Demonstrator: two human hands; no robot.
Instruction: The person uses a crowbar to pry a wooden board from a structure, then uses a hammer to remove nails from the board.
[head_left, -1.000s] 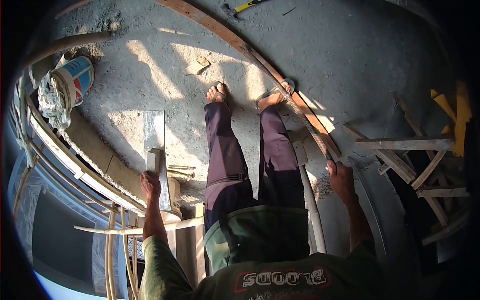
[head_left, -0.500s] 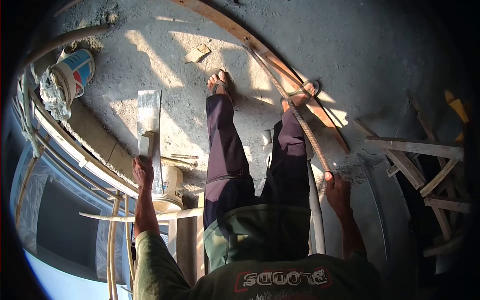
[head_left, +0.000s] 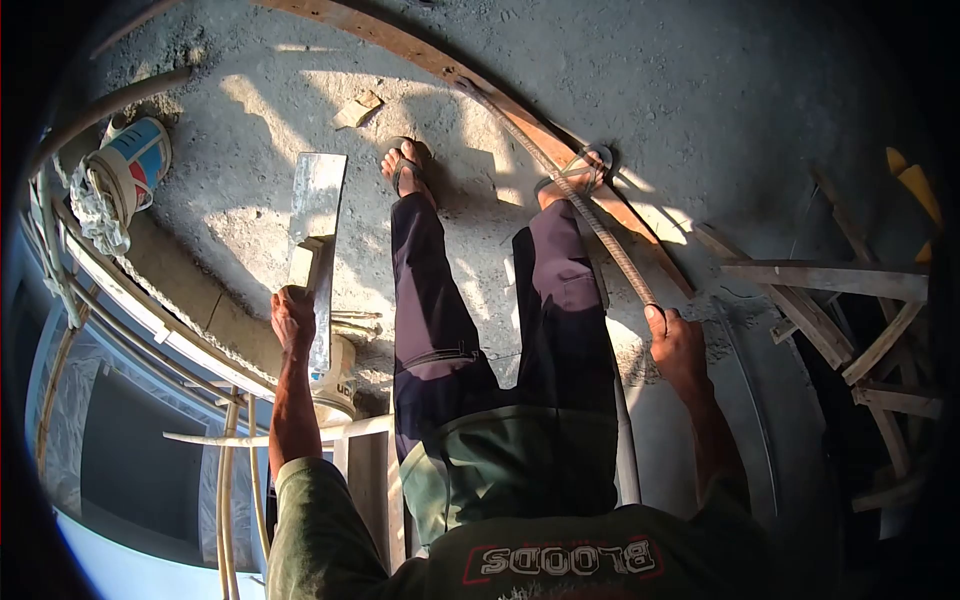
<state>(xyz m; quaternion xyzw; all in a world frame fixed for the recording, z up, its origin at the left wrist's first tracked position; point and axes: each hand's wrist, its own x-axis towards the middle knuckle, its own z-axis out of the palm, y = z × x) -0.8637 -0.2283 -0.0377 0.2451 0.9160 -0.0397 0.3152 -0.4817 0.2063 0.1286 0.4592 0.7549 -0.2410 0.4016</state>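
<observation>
My left hand (head_left: 292, 320) is closed round the wooden handle (head_left: 303, 262) of a plastering trowel. Its long flat metal blade (head_left: 319, 195) points away from me, above the rough floor. On the other side, my right hand (head_left: 682, 352) grips the near end of a ribbed steel bar (head_left: 618, 252), thumb lying along it. The bar slants forward and left, passing over my right foot (head_left: 580, 175), and its far end overlaps a long brown wooden plank (head_left: 400, 38). Both my feet, in sandals, are on the floor.
A paint bucket (head_left: 150, 160) with a whitish crusted rim lies far left, and another bucket (head_left: 338, 388) stands below the trowel. A broken block (head_left: 356, 108) is ahead. Timber pieces (head_left: 800, 325) are heaped at right. Bamboo poles (head_left: 228, 490) edge the drop at lower left.
The trowel has shifted slightly right and its blade now tilts to the right. My right hand has moved a little forward, still on the bar. The whole view has shifted slightly.
</observation>
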